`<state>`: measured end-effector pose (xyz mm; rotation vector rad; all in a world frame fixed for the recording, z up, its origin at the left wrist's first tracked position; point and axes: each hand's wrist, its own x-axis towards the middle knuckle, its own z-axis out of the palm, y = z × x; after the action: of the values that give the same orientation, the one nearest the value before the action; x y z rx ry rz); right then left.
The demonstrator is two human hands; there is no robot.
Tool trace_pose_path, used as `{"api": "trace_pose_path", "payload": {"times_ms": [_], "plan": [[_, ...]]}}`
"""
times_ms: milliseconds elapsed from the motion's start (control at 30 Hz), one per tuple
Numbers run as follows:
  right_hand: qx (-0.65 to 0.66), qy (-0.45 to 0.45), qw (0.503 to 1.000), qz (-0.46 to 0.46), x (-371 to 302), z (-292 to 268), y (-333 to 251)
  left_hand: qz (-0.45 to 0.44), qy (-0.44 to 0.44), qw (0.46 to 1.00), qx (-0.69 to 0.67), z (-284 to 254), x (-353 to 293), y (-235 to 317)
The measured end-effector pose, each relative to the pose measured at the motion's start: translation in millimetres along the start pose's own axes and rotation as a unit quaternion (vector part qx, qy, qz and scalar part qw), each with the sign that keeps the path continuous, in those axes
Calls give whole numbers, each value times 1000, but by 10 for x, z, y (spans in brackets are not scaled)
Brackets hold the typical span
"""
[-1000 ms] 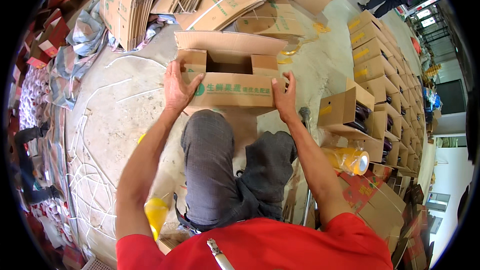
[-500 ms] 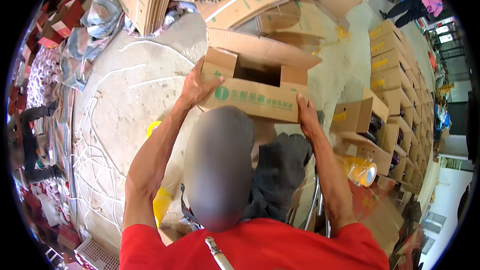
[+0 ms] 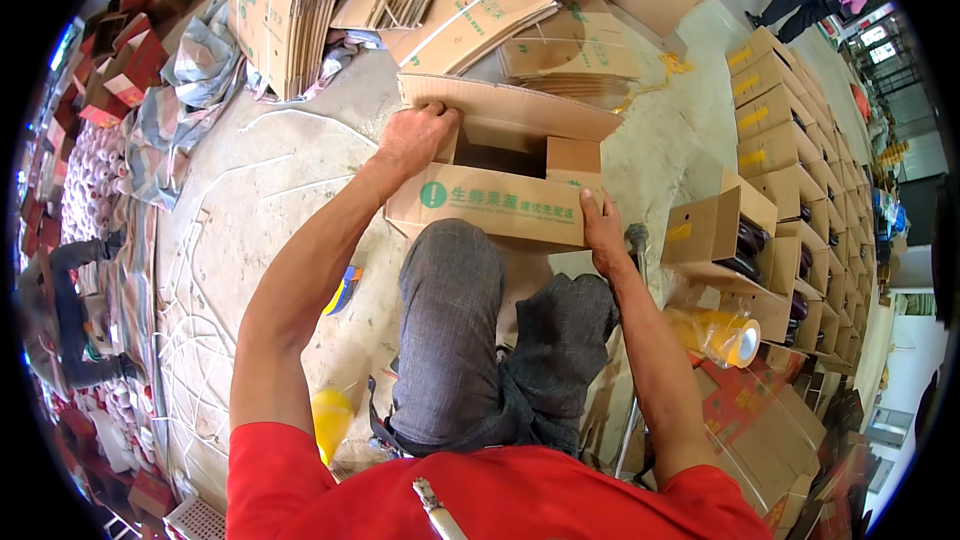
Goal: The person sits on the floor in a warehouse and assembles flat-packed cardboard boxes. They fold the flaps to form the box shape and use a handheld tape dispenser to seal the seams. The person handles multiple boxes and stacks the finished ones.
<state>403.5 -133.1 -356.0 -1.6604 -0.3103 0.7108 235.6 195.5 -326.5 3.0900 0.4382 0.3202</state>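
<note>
An open cardboard box [image 3: 490, 208] with green print on its front sits at my knees, its far flap standing up and its inside in shadow. My left hand [image 3: 425, 137] is closed over the box's left end, fingers curled at the left end flap. At the right front corner, my right hand [image 3: 602, 228] grips the box, thumb on the front panel and the other fingers partly hidden. The right end flap [image 3: 573, 160] is raised.
Flattened cartons [image 3: 285, 15] lie in stacks beyond the box. Open boxes of eggplants [image 3: 745, 240] stand in rows at right, near yellow tape rolls [image 3: 735, 338]. White straps [image 3: 195, 340] litter the floor at left. A cigarette [image 3: 438, 508] shows at the bottom.
My left hand has moved from the box's left front corner up onto its left end flap. The box has shifted slightly left; my right hand keeps its corner.
</note>
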Motion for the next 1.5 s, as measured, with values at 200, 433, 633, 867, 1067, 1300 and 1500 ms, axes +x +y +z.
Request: {"api": "trace_pose_path", "payload": {"times_ms": [200,433,633,867,1067,1300,1500], "plan": [[-4,-1,1000,2,-5,-35,34,16,31,999,-6,50,-12,-46],[-13,21,1000,-6,-7,-155,110,-115,103,966,-208,-97,-225,-348],[5,4,1000,-1,22,95,45,-496,244,718,-423,403,-740,-1388],[1,26,1000,-9,8,-140,140,-100,328,931,-124,-517,182,-491],[-6,17,1000,-17,-30,24,19,62,-97,988,-107,-879,886,93],[-92,58,990,-91,63,38,139,79,-103,985,-116,-589,212,542],[-155,50,978,-129,-14,23,41,85,-52,994,-50,1,-191,715]]}}
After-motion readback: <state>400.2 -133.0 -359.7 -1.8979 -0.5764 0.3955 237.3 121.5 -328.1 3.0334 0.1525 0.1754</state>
